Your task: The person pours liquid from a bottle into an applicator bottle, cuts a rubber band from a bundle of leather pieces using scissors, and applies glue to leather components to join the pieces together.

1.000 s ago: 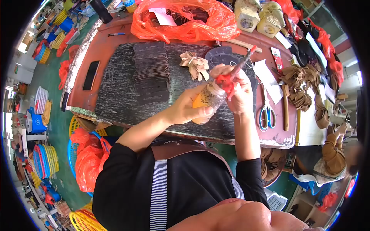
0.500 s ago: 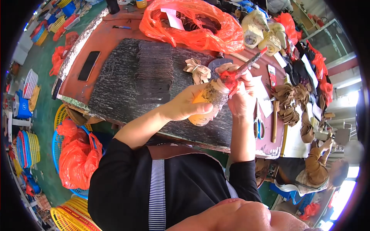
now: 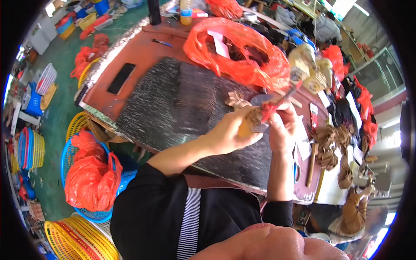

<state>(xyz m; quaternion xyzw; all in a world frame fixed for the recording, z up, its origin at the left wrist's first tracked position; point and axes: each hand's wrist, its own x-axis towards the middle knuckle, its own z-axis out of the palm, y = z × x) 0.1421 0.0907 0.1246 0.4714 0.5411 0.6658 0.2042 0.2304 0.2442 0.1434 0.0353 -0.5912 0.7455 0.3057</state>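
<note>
My left hand (image 3: 232, 132) is wrapped around a crusted, yellowish bottle (image 3: 250, 125), which is tilted over the dark work board. Red plastic (image 3: 269, 109) is bunched around the bottle's neck, and a dark crusted stick (image 3: 289, 92) juts from there toward the upper right. My right hand (image 3: 284, 130) has its fingers closed at the neck, on the red plastic; part of the grip is hidden. Left of the hands, overlapped dark strips (image 3: 195, 99) lie in a long row on the black speckled board (image 3: 149, 95). Gathered tan pieces (image 3: 236, 99) sit just beyond the bottle.
A red plastic bag (image 3: 203, 43) with dark pieces lies at the back. A phone (image 3: 121, 79) and a pen (image 3: 162, 43) are on the left. Scissors (image 3: 297, 169) and a wooden stick (image 3: 311, 167) lie at right. Another person (image 3: 353, 214) sits at far right.
The view has shifted, so the table sits lower and farther right. The bottle appears more foreshortened, turned with its neck toward the right hand. Both hands are still on it.
</note>
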